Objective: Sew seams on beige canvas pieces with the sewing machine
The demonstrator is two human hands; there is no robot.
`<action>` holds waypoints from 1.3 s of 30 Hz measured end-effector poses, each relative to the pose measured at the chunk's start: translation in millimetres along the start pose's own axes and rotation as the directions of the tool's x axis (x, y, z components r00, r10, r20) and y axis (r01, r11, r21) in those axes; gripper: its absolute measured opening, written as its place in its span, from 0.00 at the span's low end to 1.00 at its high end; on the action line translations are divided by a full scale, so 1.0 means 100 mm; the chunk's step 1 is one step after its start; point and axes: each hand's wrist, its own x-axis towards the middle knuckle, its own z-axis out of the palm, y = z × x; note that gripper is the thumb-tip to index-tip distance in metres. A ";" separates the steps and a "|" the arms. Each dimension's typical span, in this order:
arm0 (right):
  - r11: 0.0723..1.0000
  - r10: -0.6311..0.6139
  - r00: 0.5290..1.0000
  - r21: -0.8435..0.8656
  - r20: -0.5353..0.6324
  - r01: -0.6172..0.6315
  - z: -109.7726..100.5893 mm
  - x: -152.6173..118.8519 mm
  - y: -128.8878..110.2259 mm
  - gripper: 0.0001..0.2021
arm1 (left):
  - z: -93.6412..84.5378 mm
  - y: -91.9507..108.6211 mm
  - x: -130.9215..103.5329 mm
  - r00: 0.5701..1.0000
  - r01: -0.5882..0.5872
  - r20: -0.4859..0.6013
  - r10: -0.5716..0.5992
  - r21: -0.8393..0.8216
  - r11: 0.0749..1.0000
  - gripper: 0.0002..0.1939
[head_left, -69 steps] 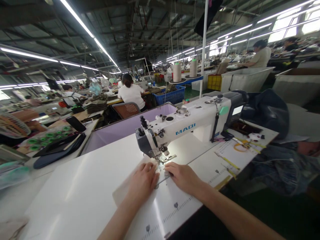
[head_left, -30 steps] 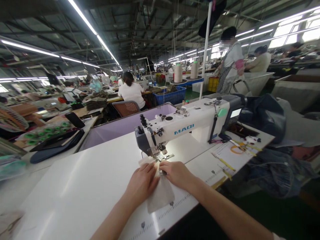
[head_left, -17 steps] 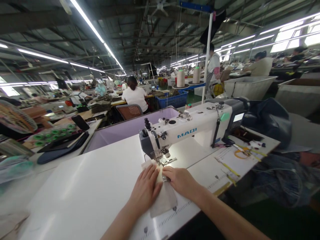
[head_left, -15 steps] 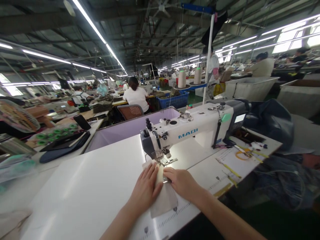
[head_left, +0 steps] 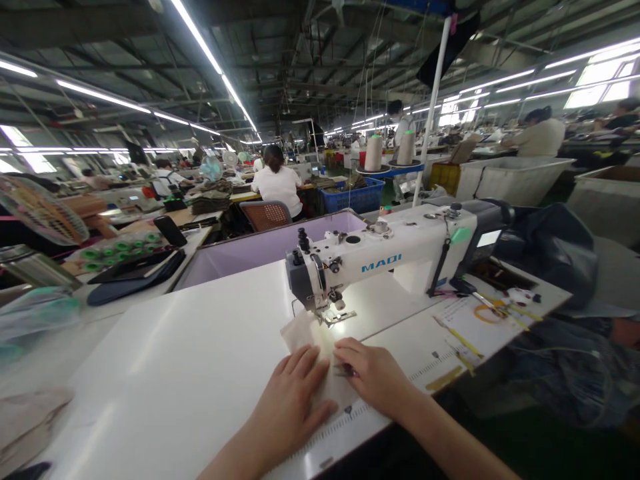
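Beige cloth (head_left: 299, 331) lies on the white table in front of the needle of the white sewing machine (head_left: 423, 247). My left hand (head_left: 295, 393) rests flat on the cloth, its fingers stretched toward the presser foot (head_left: 327, 316). At the cloth's right edge, my right hand (head_left: 380, 377) is closed with curled fingers. A small metal tool, apparently thread snips (head_left: 343, 370), pokes out from under those fingers; most of it is hidden. The machine's lamp lights the needle plate and the far part of the cloth.
Orange-handled scissors (head_left: 493, 310) and yellow tape pieces (head_left: 463, 339) lie on the table's right side. A lilac bin (head_left: 235, 249) adjoins the table's far edge. Two thread cones (head_left: 373, 153) stand behind the machine. A person in white (head_left: 277, 183) sits ahead.
Both hands have shifted slightly toward me, away from the needle, and more of the cloth's far end shows. The metal tool now lies more under my right fingers. The view has shifted slightly.
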 end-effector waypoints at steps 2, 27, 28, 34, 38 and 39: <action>1.000 0.010 1.000 -0.015 -0.007 -0.010 0.02 0.05 -0.02 0.20 | -0.06 0.02 0.07 0.998 0.057 0.040 -0.056 -0.035 0.998 0.18; 0.997 0.021 0.994 0.079 -0.111 -0.012 0.13 0.06 0.01 0.15 | 0.07 -0.16 0.14 0.996 0.087 0.001 -0.087 0.076 0.993 0.36; 0.998 0.016 0.995 0.067 -0.095 -0.010 0.12 0.09 -0.01 0.16 | 0.08 -0.17 0.16 0.998 0.066 0.002 -0.066 0.052 0.996 0.37; 0.999 0.012 1.000 -0.033 0.027 -0.011 0.08 0.22 -0.04 0.18 | 0.17 -0.25 0.28 0.999 -0.004 -0.040 0.002 -0.038 0.999 0.42; 0.995 0.004 0.999 -0.096 0.052 0.001 0.07 0.25 -0.04 0.17 | 0.19 -0.23 0.32 0.999 0.014 -0.040 -0.015 -0.027 1.000 0.42; 0.995 0.007 0.999 -0.102 0.050 -0.002 0.07 0.26 -0.04 0.17 | 0.19 -0.22 0.33 0.999 0.023 -0.039 -0.024 -0.024 0.999 0.42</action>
